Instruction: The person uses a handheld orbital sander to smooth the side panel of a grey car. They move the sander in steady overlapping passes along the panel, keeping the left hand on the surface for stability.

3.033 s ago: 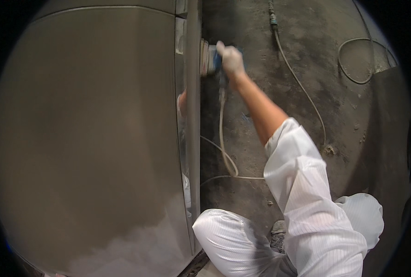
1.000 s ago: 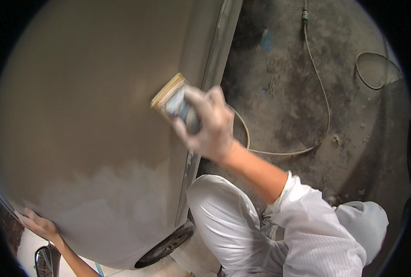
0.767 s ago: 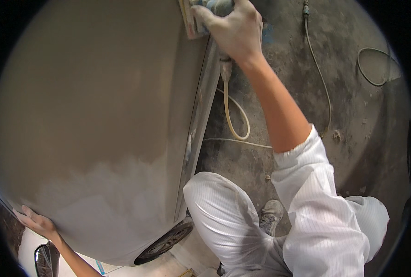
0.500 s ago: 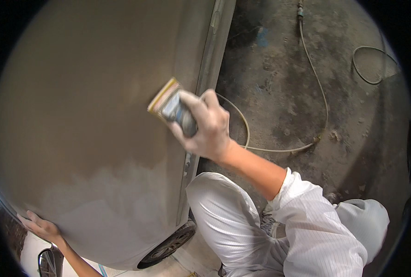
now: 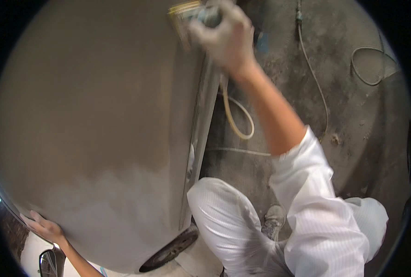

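Observation:
My right hand grips an air sander with a rectangular, yellow-edged pad, held at the top of the view against or close to a car body panel; motion blurs both. The panel is dull brown-grey over most of its face, with a paler, cloudy patch low down. On the far lower left, my left hand rests flat on the panel's edge with fingers spread, holding nothing. A pale hose loops down below my right wrist, beside the panel's right edge.
An air line with a metal coupling runs over the stained floor, and another hose loop lies at the right. Below the panel are a wheel and a side mirror. My bent knee is close to the panel.
My right hand has carried the sander up the panel and slightly right, turning its pad. The hose has shifted into a hanging loop. My left hand has stayed nearly still.

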Demonstrator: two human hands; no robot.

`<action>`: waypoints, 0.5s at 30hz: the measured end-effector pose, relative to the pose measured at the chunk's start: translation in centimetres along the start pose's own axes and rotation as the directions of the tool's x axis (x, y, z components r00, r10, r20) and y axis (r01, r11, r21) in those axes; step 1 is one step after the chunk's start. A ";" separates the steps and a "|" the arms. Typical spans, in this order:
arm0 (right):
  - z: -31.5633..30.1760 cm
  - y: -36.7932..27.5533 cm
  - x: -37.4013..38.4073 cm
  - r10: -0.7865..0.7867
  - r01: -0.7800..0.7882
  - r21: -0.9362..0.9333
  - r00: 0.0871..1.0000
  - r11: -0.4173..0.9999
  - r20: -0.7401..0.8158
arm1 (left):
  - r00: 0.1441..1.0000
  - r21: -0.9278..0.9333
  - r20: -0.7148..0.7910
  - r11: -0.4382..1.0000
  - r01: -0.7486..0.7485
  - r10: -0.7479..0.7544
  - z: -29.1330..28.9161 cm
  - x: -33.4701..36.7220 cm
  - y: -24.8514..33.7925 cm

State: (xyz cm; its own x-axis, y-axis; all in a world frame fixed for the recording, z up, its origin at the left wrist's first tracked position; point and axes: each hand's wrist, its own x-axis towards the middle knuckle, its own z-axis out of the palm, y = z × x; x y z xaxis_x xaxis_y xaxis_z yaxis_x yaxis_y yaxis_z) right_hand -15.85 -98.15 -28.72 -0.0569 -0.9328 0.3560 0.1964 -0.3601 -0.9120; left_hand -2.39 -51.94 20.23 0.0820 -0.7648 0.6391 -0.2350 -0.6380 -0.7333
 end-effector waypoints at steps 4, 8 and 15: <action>-0.6 -3.8 -8.5 -0.013 0.006 0.092 0.997 0.996 0.079 | 0.999 -0.023 -0.019 0.999 0.037 -0.038 -0.2 -0.3 0.6; -0.7 -4.5 -9.6 0.127 -0.137 0.085 0.985 0.987 0.113 | 1.000 -0.019 0.004 1.000 0.018 -0.018 -0.5 -0.5 1.3; 0.3 2.2 7.9 0.368 -0.380 0.054 0.917 0.924 0.155 | 0.999 -0.018 0.003 0.999 0.041 -0.041 -0.3 -0.5 0.8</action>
State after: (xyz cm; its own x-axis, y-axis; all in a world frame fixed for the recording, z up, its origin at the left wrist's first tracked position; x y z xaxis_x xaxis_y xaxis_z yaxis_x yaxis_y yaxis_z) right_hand -15.56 -106.36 -27.88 0.1723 -0.9848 0.0226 0.2556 0.0225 -0.9665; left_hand -2.90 -52.06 19.37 0.0942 -0.7381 0.6681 -0.2492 -0.6672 -0.7019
